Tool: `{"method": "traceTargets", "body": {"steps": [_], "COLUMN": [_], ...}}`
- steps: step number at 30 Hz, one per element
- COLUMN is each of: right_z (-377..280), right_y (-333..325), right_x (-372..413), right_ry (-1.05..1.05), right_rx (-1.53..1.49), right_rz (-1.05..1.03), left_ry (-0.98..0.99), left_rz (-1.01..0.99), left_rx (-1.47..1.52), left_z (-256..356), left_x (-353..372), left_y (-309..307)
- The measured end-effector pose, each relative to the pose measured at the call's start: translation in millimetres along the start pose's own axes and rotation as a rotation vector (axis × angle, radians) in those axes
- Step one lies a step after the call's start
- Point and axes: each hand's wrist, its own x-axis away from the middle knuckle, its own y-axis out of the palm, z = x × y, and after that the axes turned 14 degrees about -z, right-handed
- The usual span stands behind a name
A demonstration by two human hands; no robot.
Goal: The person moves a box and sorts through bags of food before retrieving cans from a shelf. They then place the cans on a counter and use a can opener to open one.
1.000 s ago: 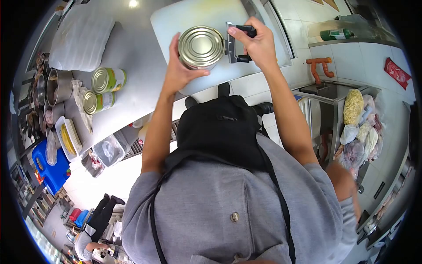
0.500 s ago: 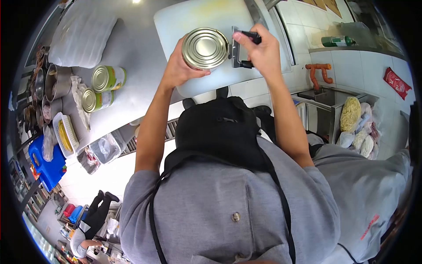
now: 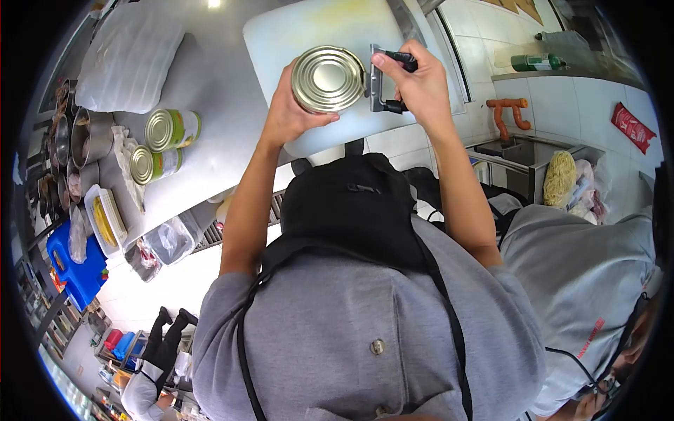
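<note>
A large metal can is held above the white cutting board, its ridged lid facing the camera. My left hand wraps around the can's left and lower side. On the can's right rim sits a can opener with a metal body and black handles. My right hand is closed around the opener, its thumb on the upper handle. A narrow gap shows along the lid's upper right edge. Two more cans with green labels, an upper can and a lower can, lie to the left on the steel counter.
A clear plastic-wrapped stack lies at the counter's upper left. Metal pots and a white basket line the left edge. A co-worker in a grey shirt stands close at my right, near a steel sink.
The co-worker on the right has shifted, and their hands now show at the lower right. My hands, the can and the opener stay nearly in place.
</note>
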Motion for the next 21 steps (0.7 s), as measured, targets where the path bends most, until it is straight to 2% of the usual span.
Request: {"method": "traceTargets", "body": {"steps": [2, 4, 8, 10, 12, 15, 17, 18, 21], "right_z": [-6, -13, -8, 1, 5, 7, 7, 6, -2], "right_y": [1, 2, 7, 3, -2, -10, -18, -16, -16], "right_x": [7, 18, 22, 13, 2, -13, -24, -29, -18], "right_ry": [-0.008, -0.113, -0.219, -0.043, -0.039, -0.096, -0.279, -0.261, -0.214], "right_rx": [0.008, 0.172, 0.24, 0.068, 0.045, 0.048, 0.226, 0.127, 0.193], "right_rz": [0.011, 0.07, 0.124, 0.059, 0.001, -0.053, -0.107, -0.148, -0.087], "left_ry": [0.014, 0.017, 0.022, 0.003, -0.008, 0.047, 0.048, 0.018, 0.0], "left_rz": [-0.011, -0.012, 0.006, -0.001, -0.012, 0.042, -0.09, -0.126, -0.116], "left_rx": [-0.003, 0.0, 0.066, 0.046, 0.021, 0.014, 0.089, 0.065, 0.038], "left_z": [1, 1, 1, -3, -5, -8, -12, -6, -4], "left_x": [1, 0, 1, 1, 3, 4, 2, -3, -10], "left_y": [2, 2, 5, 5, 8, 10, -3, -7, -7]}}
